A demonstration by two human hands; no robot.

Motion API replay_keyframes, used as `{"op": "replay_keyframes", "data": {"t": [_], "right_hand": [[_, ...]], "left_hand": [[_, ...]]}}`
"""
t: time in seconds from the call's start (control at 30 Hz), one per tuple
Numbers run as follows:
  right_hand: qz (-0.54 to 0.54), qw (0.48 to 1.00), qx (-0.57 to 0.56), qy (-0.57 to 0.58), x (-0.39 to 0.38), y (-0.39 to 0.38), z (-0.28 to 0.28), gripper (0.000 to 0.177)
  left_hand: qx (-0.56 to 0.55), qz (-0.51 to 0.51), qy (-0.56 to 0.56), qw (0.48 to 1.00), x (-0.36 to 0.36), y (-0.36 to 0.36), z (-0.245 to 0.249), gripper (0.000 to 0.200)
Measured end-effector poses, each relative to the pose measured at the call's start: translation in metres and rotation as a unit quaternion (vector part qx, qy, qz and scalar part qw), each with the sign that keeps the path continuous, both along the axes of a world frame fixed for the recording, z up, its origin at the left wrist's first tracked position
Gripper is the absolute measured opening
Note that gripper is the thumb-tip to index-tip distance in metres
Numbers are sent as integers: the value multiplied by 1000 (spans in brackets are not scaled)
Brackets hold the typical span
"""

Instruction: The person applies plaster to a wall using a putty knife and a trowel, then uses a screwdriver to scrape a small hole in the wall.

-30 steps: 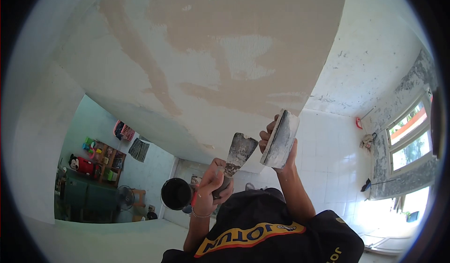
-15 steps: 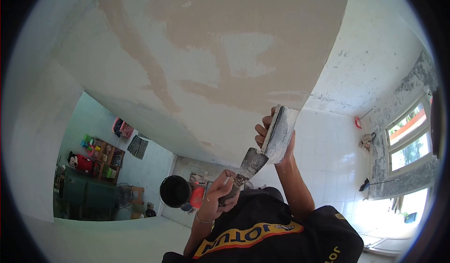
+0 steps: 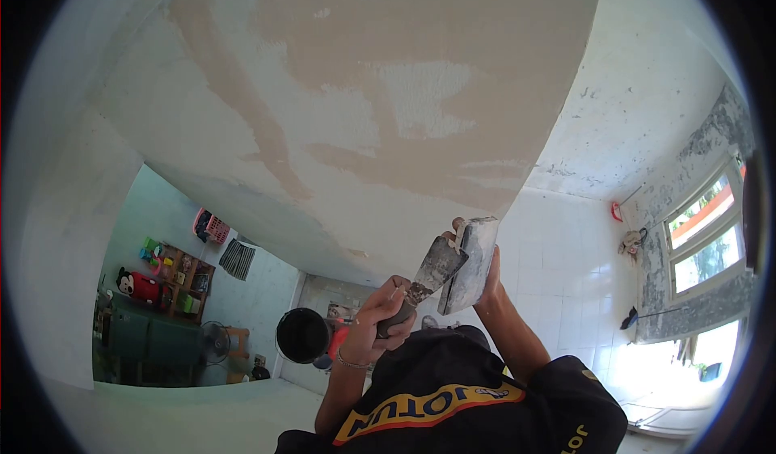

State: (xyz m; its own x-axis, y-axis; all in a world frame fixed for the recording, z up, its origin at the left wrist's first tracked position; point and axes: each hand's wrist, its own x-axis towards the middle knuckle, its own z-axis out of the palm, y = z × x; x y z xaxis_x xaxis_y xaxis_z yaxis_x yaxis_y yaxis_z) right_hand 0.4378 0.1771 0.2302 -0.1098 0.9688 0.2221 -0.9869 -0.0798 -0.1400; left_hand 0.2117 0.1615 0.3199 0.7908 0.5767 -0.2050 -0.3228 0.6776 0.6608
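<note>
Black shirt (image 3: 509, 426): "JOTUN" on yellow, red-edged panel (image 3: 428, 407); "JOT" partly readable near sleeve (image 3: 578, 393).

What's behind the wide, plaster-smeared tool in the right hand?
Part of the right hand shows past the edges of the wide tool. The palm, most of the grip and any handle are covered by it.

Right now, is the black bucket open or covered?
Open: the black bucket shows its dark inside, with no lid across its mouth. Whether it holds anything, I cannot tell.
</note>
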Motion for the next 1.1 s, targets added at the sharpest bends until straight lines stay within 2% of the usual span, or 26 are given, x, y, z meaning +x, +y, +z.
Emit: {"op": "replay_keyframes", "data": {"t": [0.07, 0.13, 0.2, 0.33, 0.4, 0.43, 0.47, 0.5, 0.53, 0.6, 0.63, 0.7, 0.77, 0.8, 0.83, 0.87, 0.93, 1.1], "right_hand": [[-17, 998, -58, -2, -1, -7, 8, 27], [20, 999, -47, 7, -6, -14, 16, 29], [6, 994, -86, -69, -14, -24, 40, 37], [23, 996, -45, -68, -1, -36, 25, 37], [57, 986, -1, -157, 9, -31, -5, 52], [22, 983, -106, -147, 5, -37, -13, 53], [24, 983, -105, -147, 2, -38, -6, 53], [9, 974, -161, -158, -5, -44, 2, 51], [-7, 962, -217, -168, -12, -51, 10, 51], [-3, 970, -209, -124, -25, -56, 31, 47], [-43, 963, -224, -143, -34, -59, 50, 44], [-85, 954, -240, -158, -52, -50, 64, 41], [-140, 942, -265, -150, -64, -38, 67, 39], [-143, 943, -264, -146, -69, -37, 73, 39], [-141, 937, -286, -143, -73, -36, 82, 38], [-138, 931, -307, -140, -74, -36, 86, 36], [-133, 931, -308, -143, -74, -38, 80, 36], [-97, 926, -345, -119, -77, -41, 71, 34]], "left_hand": [[-3, -3, -7, 1000, -2, 5, -1, 23], [-7, -7, -15, 1000, -6, 7, -1, 22], [-1, -15, -13, 1000, -9, 13, 1, 22], [46, 4, -4, 999, -11, 7, -5, 23], [-10, 60, -66, 996, -8, 9, -4, 25], [-9, 63, -67, 996, -6, 11, -6, 25], [67, 106, -55, 991, -1, 16, -10, 27], [142, 147, -44, 978, 1, 17, -14, 28], [141, 148, -43, 978, 1, 15, -17, 28], [241, 205, 20, 948, 1, 13, -21, 29], [242, 204, 20, 948, 2, 12, -26, 29], [335, 229, 59, 912, -1, 11, -39, 31], [342, 261, 89, 898, 5, 4, -48, 32], [348, 297, 116, 881, 6, 0, -53, 34], [417, 295, 140, 848, 3, 3, -65, 42], [419, 291, 141, 848, 4, 4, -74, 42], [526, 302, 208, 767, 8, 2, -78, 48], [501, 329, 183, 779, 20, 5, -78, 55]]}}
